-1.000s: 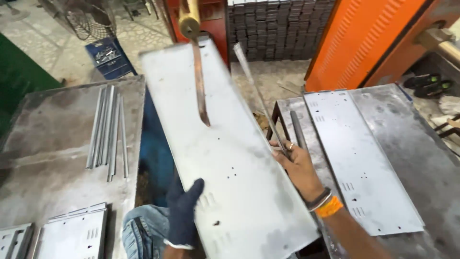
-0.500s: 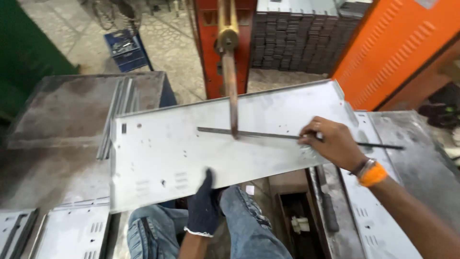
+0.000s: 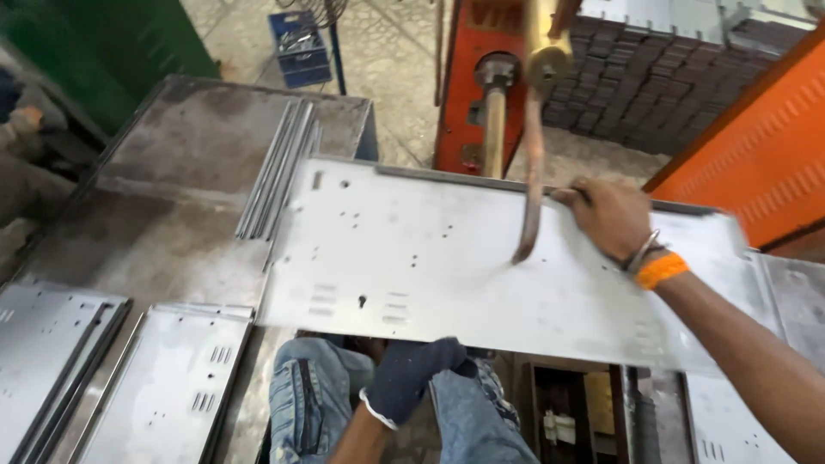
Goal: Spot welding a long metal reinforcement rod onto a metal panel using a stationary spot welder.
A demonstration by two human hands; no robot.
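A long grey sheet-metal panel (image 3: 430,258) with punched holes and slots lies crosswise over my lap. My left hand (image 3: 417,378), in a dark glove, grips its near edge from below. My right hand (image 3: 606,215), with an orange wristband, curls over the far edge and pinches a thin metal strip (image 3: 447,176) that runs along that edge. A curved copper electrode arm (image 3: 531,180) hangs from a brass fitting, and its tip meets the panel just left of my right hand.
An orange welding machine (image 3: 460,94) stands behind the panel. The grey table (image 3: 172,172) on the left carries several loose strips (image 3: 279,176) and stacked panels (image 3: 163,387). More panels (image 3: 786,292) lie at the right. A blue crate (image 3: 296,43) sits on the floor.
The panel has swung from lengthwise to crosswise under the electrode. The thin strip has gone from the panel's middle to its far edge, my right hand with it.
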